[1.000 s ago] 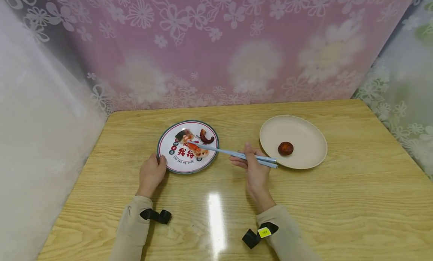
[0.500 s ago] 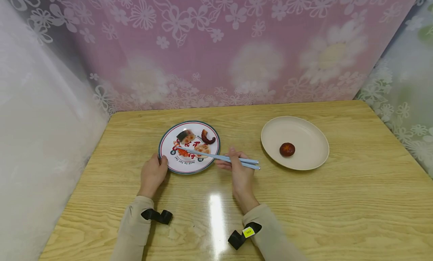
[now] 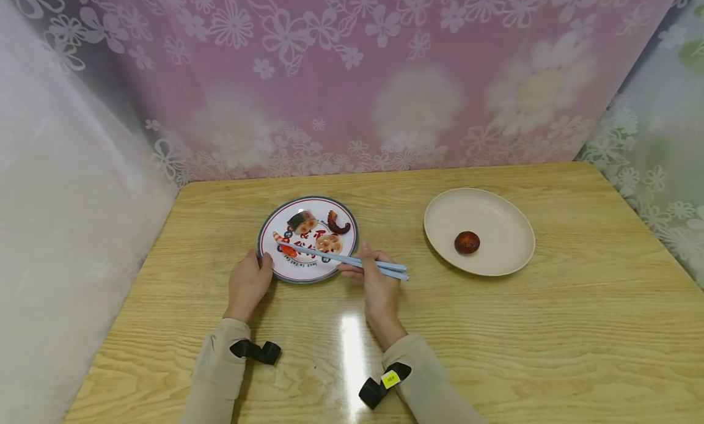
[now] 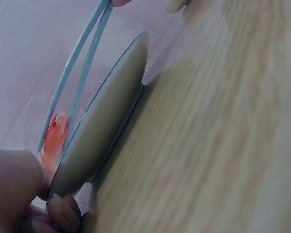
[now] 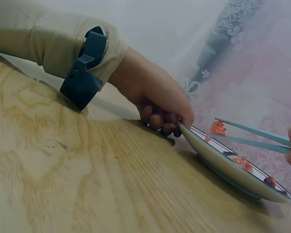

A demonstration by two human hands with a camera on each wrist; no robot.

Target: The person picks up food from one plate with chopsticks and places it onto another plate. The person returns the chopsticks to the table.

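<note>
My left hand (image 3: 249,283) pinches the near left rim of a white plate (image 3: 308,274) with a dark edge and red characters, thumb on top, fingers beneath. My right hand (image 3: 381,294) holds pale blue chopsticks (image 3: 324,254) that reach leftward over this plate. Between their tips is an orange shrimp (image 3: 287,248); the left wrist view shows the shrimp (image 4: 53,138) with a stick on either side. Whether it touches the plate is unclear. Also on the plate are a dark-skinned fish piece (image 3: 301,222), a lotus root slice (image 3: 329,244) and a curled octopus tentacle (image 3: 338,223).
A beige oval plate (image 3: 489,210) stands at the right with a brown shiitake mushroom (image 3: 467,242) on it. The wooden table (image 3: 550,338) reaches back to a pink floral curtain (image 3: 341,94). Black wrist cameras (image 3: 373,392) sit on both sleeves.
The right hand has moved left with the chopsticks, and the shrimp has shifted from the plate's middle to its left side. The left hand has kept its grip on the rim.
</note>
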